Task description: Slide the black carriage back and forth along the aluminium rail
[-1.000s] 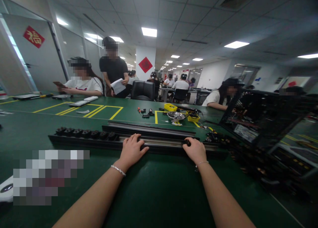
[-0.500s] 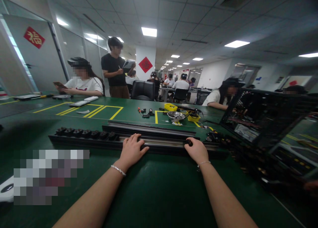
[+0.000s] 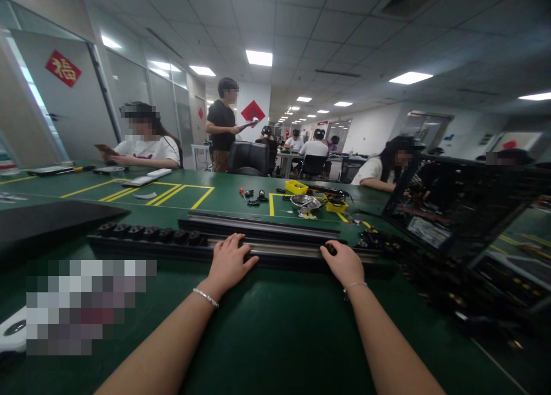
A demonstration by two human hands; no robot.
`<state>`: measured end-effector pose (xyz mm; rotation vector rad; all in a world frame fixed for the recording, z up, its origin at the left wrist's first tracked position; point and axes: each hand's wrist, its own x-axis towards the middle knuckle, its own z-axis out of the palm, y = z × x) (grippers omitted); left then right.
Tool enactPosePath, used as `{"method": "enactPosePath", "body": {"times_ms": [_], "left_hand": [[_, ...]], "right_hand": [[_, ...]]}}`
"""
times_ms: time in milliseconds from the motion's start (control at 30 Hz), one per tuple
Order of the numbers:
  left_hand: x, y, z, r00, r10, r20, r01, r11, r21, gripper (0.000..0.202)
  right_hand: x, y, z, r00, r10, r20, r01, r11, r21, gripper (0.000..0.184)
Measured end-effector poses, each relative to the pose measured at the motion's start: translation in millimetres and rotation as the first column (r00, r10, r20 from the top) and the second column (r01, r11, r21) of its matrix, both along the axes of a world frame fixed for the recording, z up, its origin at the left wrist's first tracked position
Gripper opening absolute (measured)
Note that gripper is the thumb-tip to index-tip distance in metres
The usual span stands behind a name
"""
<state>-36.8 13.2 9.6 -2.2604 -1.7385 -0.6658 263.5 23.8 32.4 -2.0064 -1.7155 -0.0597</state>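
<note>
A long black channel-shaped rail (image 3: 288, 250) lies across the table in front of me. A row of several black socket-like blocks (image 3: 150, 233) sits in its left part; a bare metal strip shows further right. My left hand (image 3: 230, 260) lies over the middle of the rail, fingers bent over its far side and thumb along the near edge. Toward the rail's right end, my right hand (image 3: 344, 262) is closed on a small black block (image 3: 330, 248), mostly hidden by the fingers, at the channel. Behind lies a second black rail (image 3: 262, 225).
At the right are a black open case (image 3: 424, 211) and a dark pile of parts (image 3: 379, 239). Further back stand a metal bowl (image 3: 305, 202) and yellow bins (image 3: 296, 186). A black sheet-like object (image 3: 55, 223) lies at left. Other people sit or stand beyond the table.
Both my hands stay nearly still on the rail. The black sheet-like object has come into view at left. The standing person has moved right.
</note>
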Motion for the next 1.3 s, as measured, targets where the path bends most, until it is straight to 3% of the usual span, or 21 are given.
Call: {"method": "enactPosePath", "body": {"times_ms": [300, 1300], "left_hand": [[0.3, -0.7, 1.7, 1.000, -0.005, 0.024, 0.005, 1.000, -0.016, 0.033], [1.5, -0.7, 2.5, 0.999, -0.002, 0.041, 0.003, 1.000, -0.024, 0.032]], "right_hand": [[-3.3, 0.6, -3.2, 0.995, -0.099, 0.013, 0.098, 0.995, 0.025, 0.041], [-2.3, -1.6, -4.9, 0.984, -0.174, -0.049, 0.176, 0.984, 0.036, 0.042]]}}
